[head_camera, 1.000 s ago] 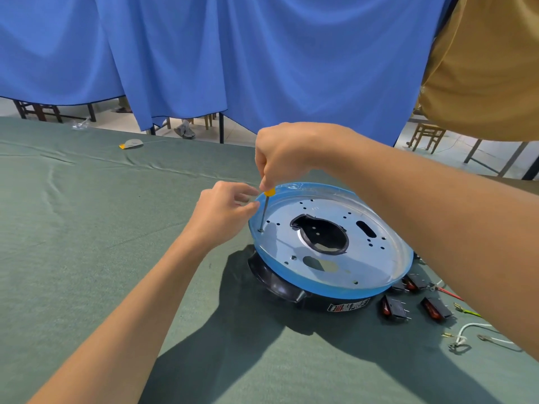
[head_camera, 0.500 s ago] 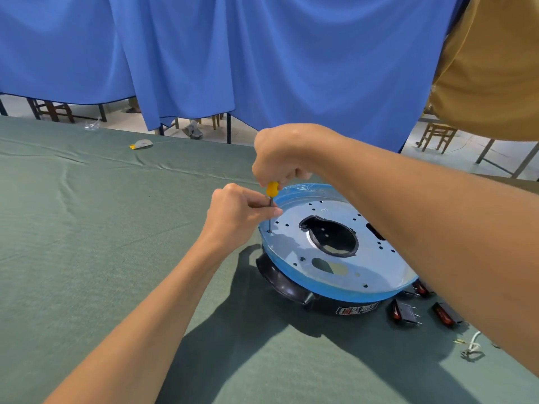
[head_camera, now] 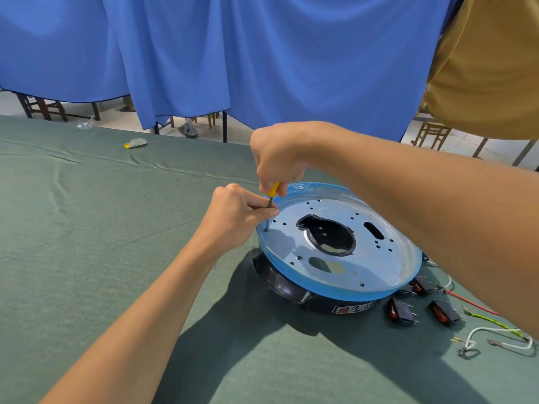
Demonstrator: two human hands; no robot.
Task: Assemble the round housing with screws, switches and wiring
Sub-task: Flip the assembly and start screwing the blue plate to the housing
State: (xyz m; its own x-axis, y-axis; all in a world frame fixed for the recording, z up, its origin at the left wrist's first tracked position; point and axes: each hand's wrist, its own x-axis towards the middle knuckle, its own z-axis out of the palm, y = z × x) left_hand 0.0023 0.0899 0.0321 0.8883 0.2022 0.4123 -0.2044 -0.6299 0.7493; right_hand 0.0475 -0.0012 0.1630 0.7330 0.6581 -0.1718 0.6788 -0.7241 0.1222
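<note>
The round housing (head_camera: pixel 291 287) is black, capped by a silver metal plate (head_camera: pixel 379 258) with a blue film rim, on the green cloth. My right hand (head_camera: pixel 280 161) grips the yellow handle of a screwdriver (head_camera: pixel 272 190) held upright. Its tip sits on a screw (head_camera: pixel 267 229) at the plate's left edge. My left hand (head_camera: pixel 236 217) pinches the screwdriver's shaft just above the plate. Three black rocker switches (head_camera: pixel 401 312) with red faces lie right of the housing. Red, green and white wires (head_camera: pixel 495 330) lie beyond them, partly hidden by my right forearm.
The table's green cloth (head_camera: pixel 102 243) stretches left and forward of the housing. A small yellow and grey scrap (head_camera: pixel 135 143) and a clear wrapper (head_camera: pixel 84 123) lie near the far edge. Blue curtains (head_camera: pixel 262 53) hang behind, with chair legs and someone's feet below them.
The view has shifted a little between frames. Both hands stay on the screwdriver at the plate's left edge; the left hand has closed in on the shaft.
</note>
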